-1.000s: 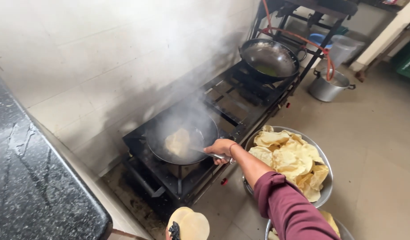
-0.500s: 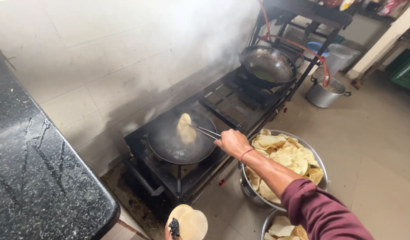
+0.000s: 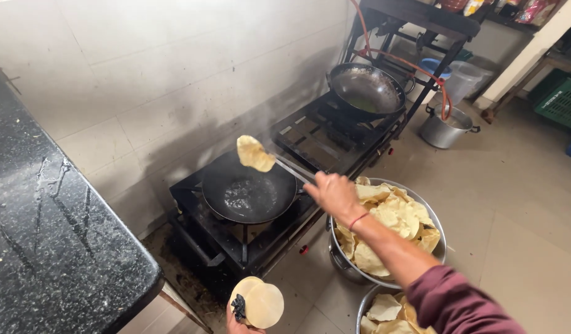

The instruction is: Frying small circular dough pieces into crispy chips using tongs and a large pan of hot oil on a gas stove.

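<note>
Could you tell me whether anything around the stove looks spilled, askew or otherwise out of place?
The floor under the stove frame is darkly stained and littered with bits. The black counter carries pale smears. Otherwise nothing stands out: the right hand holds tongs gripping a fried disc over the wok.

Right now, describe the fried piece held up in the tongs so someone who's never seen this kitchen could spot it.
Find the black stove against the pale wall, with a dark wok on its near burner. Above the wok's far rim, the right hand holds tongs gripping one puffed golden crisp. Unlike those piled in the metal basin, it hangs alone in the air.
</note>
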